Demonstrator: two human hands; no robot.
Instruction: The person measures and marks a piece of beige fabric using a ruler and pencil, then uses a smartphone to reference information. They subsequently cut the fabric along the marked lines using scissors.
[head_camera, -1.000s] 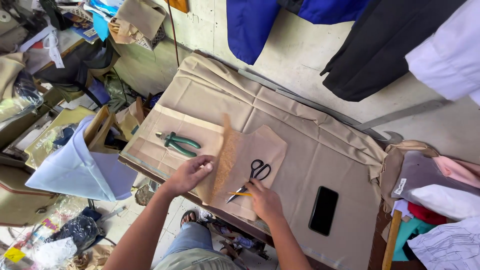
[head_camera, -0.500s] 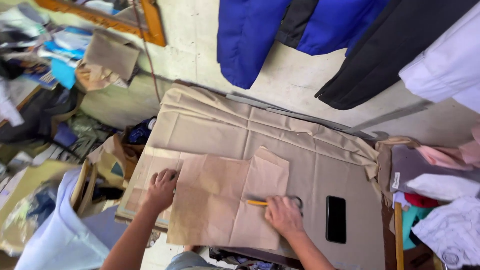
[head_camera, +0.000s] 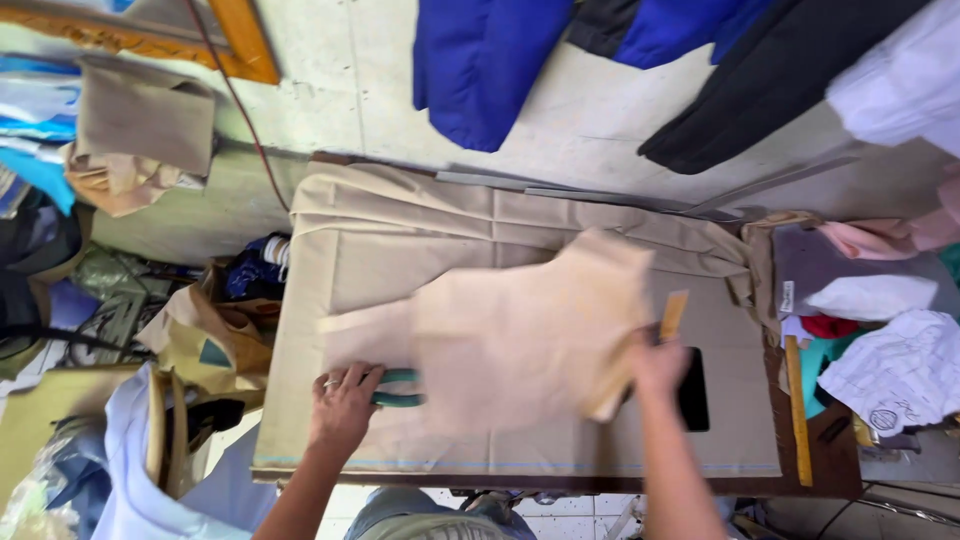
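A large tan paper pattern piece is lifted and blurred over the beige fabric spread on the table. My right hand grips the pattern's right edge together with a yellow pencil. My left hand presses on the fabric near the front edge, touching the green-handled pliers, which are partly hidden under the pattern. A black phone lies just right of my right hand.
Blue and black garments hang on the wall behind. A wooden ruler and piled cloths sit at the table's right end. Bags and clutter fill the floor to the left.
The pattern paper has been lifted and swung rightward by my right hand. My left hand slid right onto the pliers. The scissors are now hidden. The view shifted up and left.
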